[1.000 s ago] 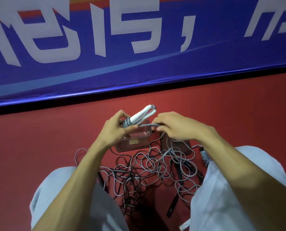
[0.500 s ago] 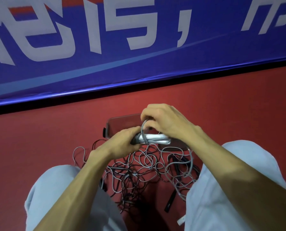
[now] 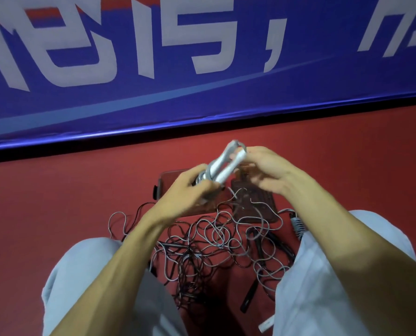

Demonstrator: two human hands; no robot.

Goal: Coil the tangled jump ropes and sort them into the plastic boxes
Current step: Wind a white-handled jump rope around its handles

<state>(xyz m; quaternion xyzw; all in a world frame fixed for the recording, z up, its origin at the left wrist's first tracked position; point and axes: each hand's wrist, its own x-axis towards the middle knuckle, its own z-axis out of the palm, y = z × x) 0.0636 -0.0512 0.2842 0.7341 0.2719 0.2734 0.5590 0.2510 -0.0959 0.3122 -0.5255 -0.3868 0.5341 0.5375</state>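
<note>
Left hand [image 3: 190, 190] clamped round paired white handles [image 3: 224, 163], right hand [image 3: 267, 168] at their tips, grip too blurred to tell, tangled ropes [image 3: 216, 238] on red floor [image 3: 56, 202], plastic boxes [image 3: 255, 204] half hidden behind both hands, blue banner [image 3: 202, 93] beyond

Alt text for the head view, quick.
Left hand grips a pair of white handles, right hand at their upper end, over two boxes. A rope tangle lies on the red floor between the person's knees; a blue banner stands behind.

Sports venue: red court floor [image 3: 56, 202], blue lettered banner [image 3: 299, 88]
</note>
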